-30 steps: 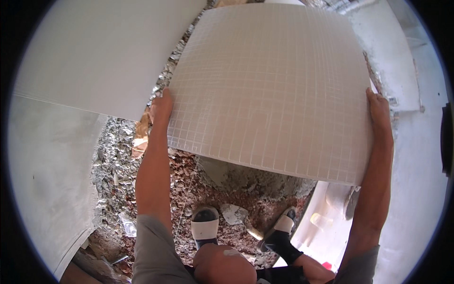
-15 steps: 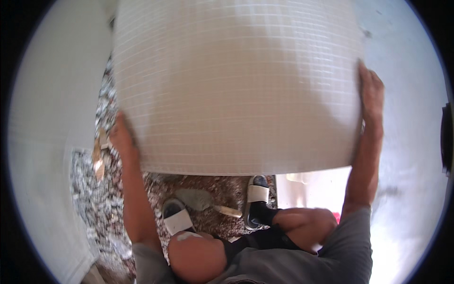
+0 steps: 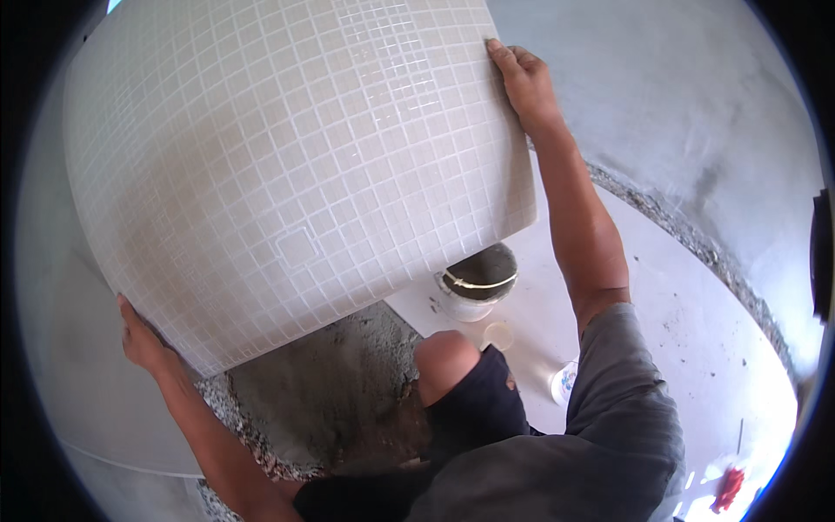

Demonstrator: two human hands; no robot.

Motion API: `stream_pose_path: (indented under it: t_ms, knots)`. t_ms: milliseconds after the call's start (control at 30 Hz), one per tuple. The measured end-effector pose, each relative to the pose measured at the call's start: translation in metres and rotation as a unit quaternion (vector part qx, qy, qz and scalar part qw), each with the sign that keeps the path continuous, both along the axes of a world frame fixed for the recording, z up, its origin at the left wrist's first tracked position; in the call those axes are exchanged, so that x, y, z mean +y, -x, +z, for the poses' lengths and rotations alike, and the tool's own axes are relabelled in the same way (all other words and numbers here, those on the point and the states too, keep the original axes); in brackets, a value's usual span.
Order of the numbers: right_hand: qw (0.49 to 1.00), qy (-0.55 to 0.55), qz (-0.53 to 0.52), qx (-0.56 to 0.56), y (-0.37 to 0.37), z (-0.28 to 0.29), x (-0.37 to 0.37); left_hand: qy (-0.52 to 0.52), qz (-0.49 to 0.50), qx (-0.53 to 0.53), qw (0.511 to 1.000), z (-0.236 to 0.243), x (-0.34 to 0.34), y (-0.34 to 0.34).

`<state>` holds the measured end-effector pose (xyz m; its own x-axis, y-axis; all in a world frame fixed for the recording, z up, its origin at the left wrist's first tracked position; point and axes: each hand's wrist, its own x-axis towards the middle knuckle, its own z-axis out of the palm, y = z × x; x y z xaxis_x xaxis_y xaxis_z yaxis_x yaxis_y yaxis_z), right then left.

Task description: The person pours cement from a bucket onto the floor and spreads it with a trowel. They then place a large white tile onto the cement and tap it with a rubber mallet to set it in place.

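A large, pale beige tile [image 3: 296,174] fills the upper left, tilted, its face covered in a raised grid of small squares. My left hand [image 3: 143,335] grips its lower left edge, thumb on the near side. At the opposite edge, higher up, my right hand [image 3: 526,83] is closed round the tile with the arm stretched out. The fingers behind the tile are partly hidden. Below its lower edge lies a bed of wet grey mortar [image 3: 330,383].
A white bucket [image 3: 470,308] with grey contents stands on the pale floor tiles [image 3: 687,278] at right. Near my knee are a small clear round thing [image 3: 497,336] and a white tub [image 3: 564,383]. Something red [image 3: 729,489] lies far right. A grey wall [image 3: 661,87] rises behind a rubble-filled gap.
The tile has swung left and tilted, its left side lower, with both hands still on it. My view has turned; the bucket and mortar bed now show, while the trowel and sandals no longer do.
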<state>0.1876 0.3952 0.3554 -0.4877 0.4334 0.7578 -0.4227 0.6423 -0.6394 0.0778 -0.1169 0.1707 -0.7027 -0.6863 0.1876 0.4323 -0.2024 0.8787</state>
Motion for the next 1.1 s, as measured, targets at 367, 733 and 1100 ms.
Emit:
stream_pose_path:
  t_ms: [367, 733, 1100]
  knots:
    - [0.998, -0.064, -0.029, -0.005, -0.049, 0.010, 0.008, -0.075, 0.008, 0.022, 0.997, -0.029, 0.020, 0.004]
    - [0.951, -0.288, -0.108, 0.034, -0.097, 0.037, -0.011, 0.111, 0.153, -0.117, 0.975, -0.120, 0.033, 0.072]
    - [0.914, -0.362, -0.182, -0.027, -0.119, 0.082, -0.021, -0.101, -0.150, -0.196, 0.964, -0.125, 0.118, 0.020]
